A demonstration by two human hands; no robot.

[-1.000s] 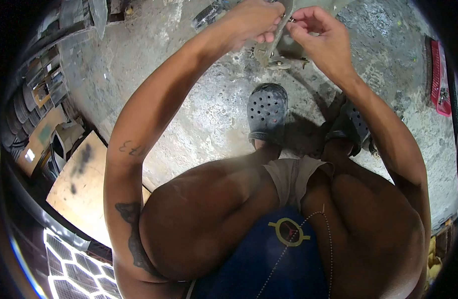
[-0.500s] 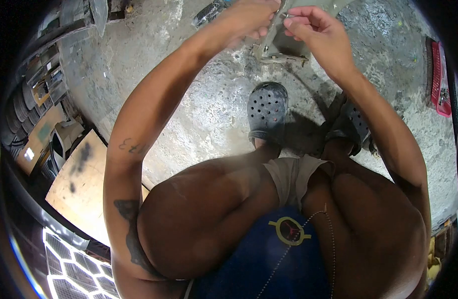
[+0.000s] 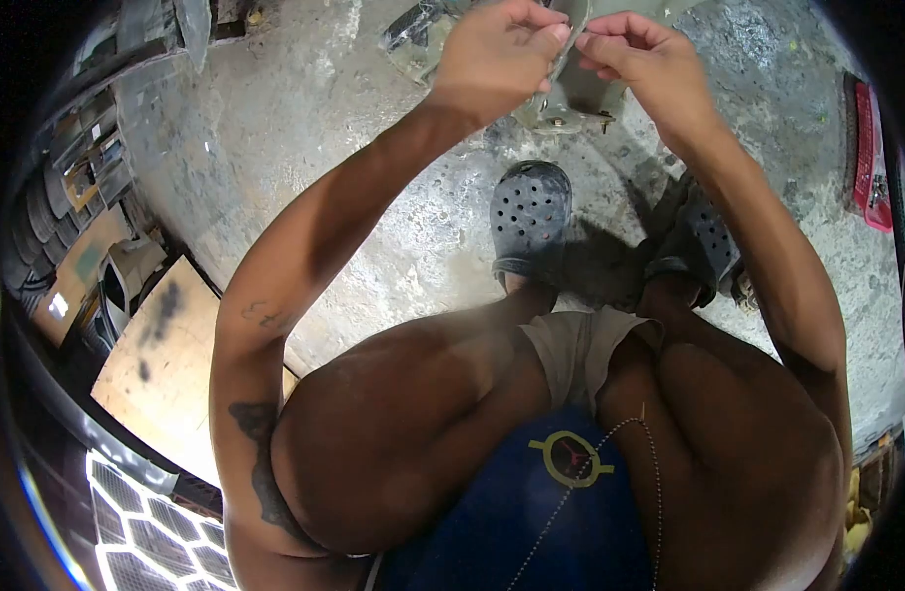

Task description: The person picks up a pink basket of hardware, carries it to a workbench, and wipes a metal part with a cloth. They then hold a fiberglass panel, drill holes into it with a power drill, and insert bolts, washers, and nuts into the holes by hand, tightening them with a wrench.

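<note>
I am crouched over a concrete floor, holding a grey metal bracket [image 3: 580, 94] out in front of my knees. My left hand [image 3: 494, 54] is closed around the bracket's left edge. My right hand [image 3: 641, 59] pinches its upper part with thumb and fingertips, right beside the left hand's fingers. What the fingertips pinch is too small to make out. A bolt and a round washer [image 3: 554, 124] stick out of the bracket's lower end, above my left shoe [image 3: 528, 219].
My right shoe [image 3: 703, 246] stands on the stained concrete floor [image 3: 373, 177]. A plywood board [image 3: 162, 364] lies at the left, with stacked tyres and shelves [image 3: 73, 187] behind it. A red tray [image 3: 871, 158] sits at the right edge. A dark object [image 3: 413, 30] lies near the bracket's top left.
Both hands have shifted a little down and to the right with the bracket. The left hand has turned so its knuckles face me, and the bracket has tilted.
</note>
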